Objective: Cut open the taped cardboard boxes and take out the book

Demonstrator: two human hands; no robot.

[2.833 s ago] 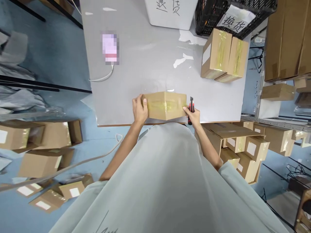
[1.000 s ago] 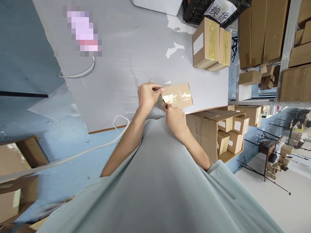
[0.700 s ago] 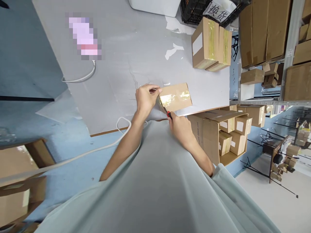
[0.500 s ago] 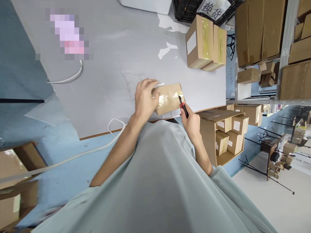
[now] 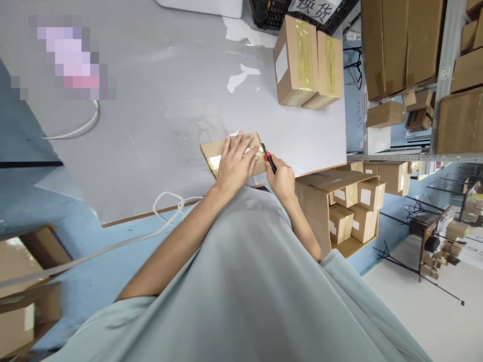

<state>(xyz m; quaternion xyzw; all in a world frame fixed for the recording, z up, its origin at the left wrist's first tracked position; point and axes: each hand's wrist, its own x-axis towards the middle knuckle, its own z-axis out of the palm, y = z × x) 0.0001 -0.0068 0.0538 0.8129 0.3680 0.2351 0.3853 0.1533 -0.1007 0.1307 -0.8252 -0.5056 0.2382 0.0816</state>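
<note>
A small cardboard box with shiny clear tape along its top lies near the front edge of the grey table. My left hand rests flat on top of it, fingers spread, covering its middle. In my right hand is a red and black utility knife, its tip at the box's right end, against or very close to the taped edge. Whether the blade has gone into the tape cannot be made out.
Two taped cartons stand at the table's back right, before a black crate. Below the right edge an open carton holds several small boxes. A white cable hangs over the front edge. Shelves with cartons stand at right.
My left hand has moved from the box's left end onto its top and flattened. The knife has shifted to the box's right edge, and the view has turned slightly.
</note>
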